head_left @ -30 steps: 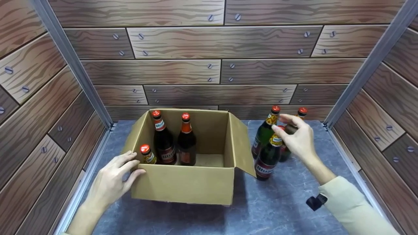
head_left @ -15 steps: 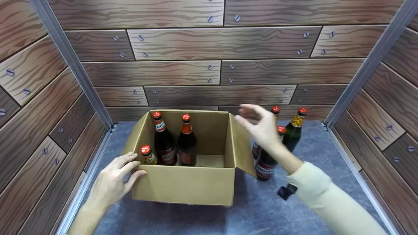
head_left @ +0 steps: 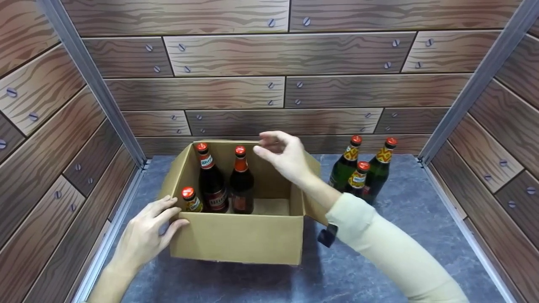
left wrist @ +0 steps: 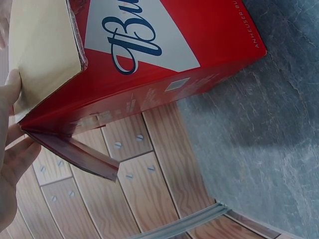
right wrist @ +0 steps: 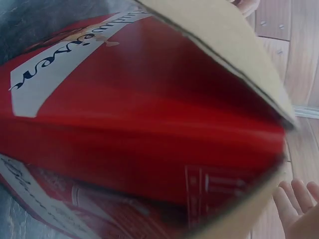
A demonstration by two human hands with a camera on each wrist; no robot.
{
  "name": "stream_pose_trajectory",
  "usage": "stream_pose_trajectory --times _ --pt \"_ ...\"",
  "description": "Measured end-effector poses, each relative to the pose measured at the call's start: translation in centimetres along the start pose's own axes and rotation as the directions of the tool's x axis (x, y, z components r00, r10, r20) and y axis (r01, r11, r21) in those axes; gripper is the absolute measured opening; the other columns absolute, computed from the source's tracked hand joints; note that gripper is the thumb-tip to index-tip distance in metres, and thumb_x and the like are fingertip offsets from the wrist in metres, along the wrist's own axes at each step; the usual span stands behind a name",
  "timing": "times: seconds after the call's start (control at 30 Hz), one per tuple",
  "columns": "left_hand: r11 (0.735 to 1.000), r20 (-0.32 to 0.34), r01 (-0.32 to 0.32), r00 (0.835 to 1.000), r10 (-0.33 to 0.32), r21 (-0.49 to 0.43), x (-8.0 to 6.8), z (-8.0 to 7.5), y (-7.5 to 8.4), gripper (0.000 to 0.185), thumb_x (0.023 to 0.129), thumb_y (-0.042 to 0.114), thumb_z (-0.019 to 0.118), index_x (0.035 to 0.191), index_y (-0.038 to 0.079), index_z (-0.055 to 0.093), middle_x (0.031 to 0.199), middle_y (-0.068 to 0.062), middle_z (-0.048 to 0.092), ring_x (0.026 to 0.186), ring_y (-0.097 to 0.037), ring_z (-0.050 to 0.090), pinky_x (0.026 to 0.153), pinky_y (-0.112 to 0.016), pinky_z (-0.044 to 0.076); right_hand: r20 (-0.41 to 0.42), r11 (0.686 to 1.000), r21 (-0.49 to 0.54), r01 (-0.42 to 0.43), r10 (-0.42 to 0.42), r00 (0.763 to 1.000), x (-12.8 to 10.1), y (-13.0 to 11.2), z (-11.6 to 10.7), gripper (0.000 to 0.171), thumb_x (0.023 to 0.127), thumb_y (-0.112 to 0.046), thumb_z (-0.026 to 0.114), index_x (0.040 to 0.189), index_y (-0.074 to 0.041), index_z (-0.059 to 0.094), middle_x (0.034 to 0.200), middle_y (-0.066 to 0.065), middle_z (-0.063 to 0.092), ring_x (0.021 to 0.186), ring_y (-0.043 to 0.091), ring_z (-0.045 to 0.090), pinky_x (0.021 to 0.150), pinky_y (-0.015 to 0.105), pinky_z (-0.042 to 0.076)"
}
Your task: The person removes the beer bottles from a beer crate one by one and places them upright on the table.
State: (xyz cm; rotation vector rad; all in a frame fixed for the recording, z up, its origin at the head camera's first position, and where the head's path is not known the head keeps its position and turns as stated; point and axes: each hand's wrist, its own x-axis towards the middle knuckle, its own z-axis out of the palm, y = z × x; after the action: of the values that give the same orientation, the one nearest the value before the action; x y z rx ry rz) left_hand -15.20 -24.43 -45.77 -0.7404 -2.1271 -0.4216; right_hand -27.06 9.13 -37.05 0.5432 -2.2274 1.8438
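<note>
- We see the cardboard box (head_left: 236,235) standing open on the grey stone-patterned tabletop (head_left: 379,269), left of the middle, with its flaps folded out.
- Our left hand (head_left: 145,235) rests on the box's near left corner; the fingers lie fairly straight and spread along the top edge, with the thumb on the outside wall.
- Our right hand (head_left: 286,158) hovers above the open box near its right flap (head_left: 313,202), fingers loosely curled and holding nothing, just right of the brown bottles' caps.
- Inside, the box is plain tan cardboard with matte walls; the wrist views show its outside printed glossy red with a white panel and dark blue script.
- Three brown glass bottles (head_left: 242,185) with red caps stand upright in the box's left half, one sitting lower at the near left corner.
- Three green glass bottles (head_left: 379,170) with red caps and yellow neck labels stand clustered on the tabletop, right of the box.
- Wood-plank panels (head_left: 252,92) with screw heads wall the space.
</note>
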Motion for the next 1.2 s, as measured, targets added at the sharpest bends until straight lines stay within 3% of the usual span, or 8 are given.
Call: stream_pose_trajectory --times 0.23,0.37,0.67,1.0,1.2 --pt "1.0 0.017 0.005 1.0 -0.005 0.008 -0.1 0.0 -0.1 0.054 0.103 0.054 0.059 0.099 0.005 0.081 0.11 -0.017 0.08 0.107 -0.038 0.077 0.09 -0.049 0.063 0.012 0.997 0.015 -0.079 0.079 0.997 1.3 0.6 1.8 0.034 0.088 -0.007 0.083 0.119 0.003 0.074 0.105 0.02 0.079 0.08 0.006 0.071 0.073 0.014 0.059" --pt "1.0 0.01 0.005 1.0 -0.005 0.005 -0.2 0.0 -0.1 0.055 0.104 0.054 0.058 0.098 0.005 0.081 0.11 -0.017 0.08 0.105 -0.038 0.077 0.089 -0.049 0.064 0.04 0.996 -0.006 -0.093 0.094 0.995 1.8 1.6 2.4 0.035 0.088 -0.008 0.084 0.12 0.003 0.073 0.107 0.021 0.079 0.082 0.008 0.072 0.074 0.014 0.059" --pt "1.0 0.013 0.003 1.0 -0.003 -0.005 -0.1 0.1 -0.1 0.054 0.104 0.054 0.058 0.099 0.006 0.081 0.11 -0.017 0.08 0.107 -0.038 0.077 0.089 -0.052 0.064 0.134 0.984 -0.079 -0.158 0.168 0.977 2.0 4.4 3.0 0.043 0.09 -0.012 0.083 0.129 -0.002 0.071 0.122 0.019 0.076 0.107 0.027 0.077 0.087 0.022 0.062" --pt "1.0 0.022 0.003 1.0 -0.003 0.004 0.1 -0.1 0.0 0.056 0.104 0.054 0.057 0.098 0.004 0.081 0.109 -0.018 0.08 0.106 -0.039 0.077 0.09 -0.048 0.063 0.273 0.984 -0.055 -0.169 0.177 0.945 2.8 5.3 3.5 0.058 0.093 -0.01 0.08 0.146 0.0 0.059 0.142 0.02 0.067 0.128 0.034 0.069 0.102 0.03 0.06" --pt "1.0 0.047 0.014 0.999 -0.015 0.022 0.1 -0.3 -0.1 0.057 0.105 0.055 0.056 0.098 0.004 0.081 0.108 -0.019 0.08 0.106 -0.039 0.077 0.093 -0.045 0.062 0.316 0.985 -0.074 -0.156 0.172 0.933 2.6 5.3 3.7 0.058 0.092 -0.009 0.08 0.145 0.0 0.059 0.135 0.02 0.07 0.118 0.028 0.071 0.09 0.021 0.057"
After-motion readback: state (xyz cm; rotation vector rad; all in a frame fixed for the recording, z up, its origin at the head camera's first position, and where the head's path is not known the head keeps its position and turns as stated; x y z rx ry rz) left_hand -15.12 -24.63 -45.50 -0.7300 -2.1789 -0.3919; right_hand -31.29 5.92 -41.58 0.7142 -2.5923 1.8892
